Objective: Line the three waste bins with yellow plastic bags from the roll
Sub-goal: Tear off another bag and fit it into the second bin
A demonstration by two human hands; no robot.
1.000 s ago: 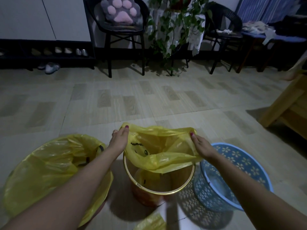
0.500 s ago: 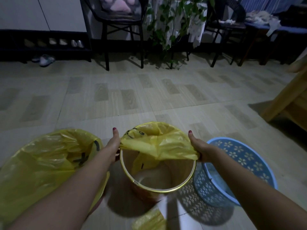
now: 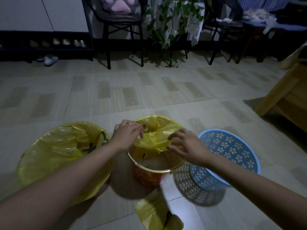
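1. Your left hand [image 3: 127,136] and right hand [image 3: 186,145] pinched the yellow bag [image 3: 154,138], draped over the middle bin's [image 3: 149,173] far rim.
2. You needed the near rim covered too; blue bin [image 3: 232,150] unlined.

Left bin [image 3: 64,156] lined; middle gold-rimmed bin [image 3: 149,173] apparently half-lined by yellow bag [image 3: 156,138]; blue bin [image 3: 227,153] bare.

A dimly lit room with a pale tiled floor [image 3: 149,90]. Dark chairs [image 3: 123,27], a trailing plant [image 3: 169,22] and a low shoe rack [image 3: 49,44] line the far wall. A wooden bench [image 3: 287,95] stands at right.
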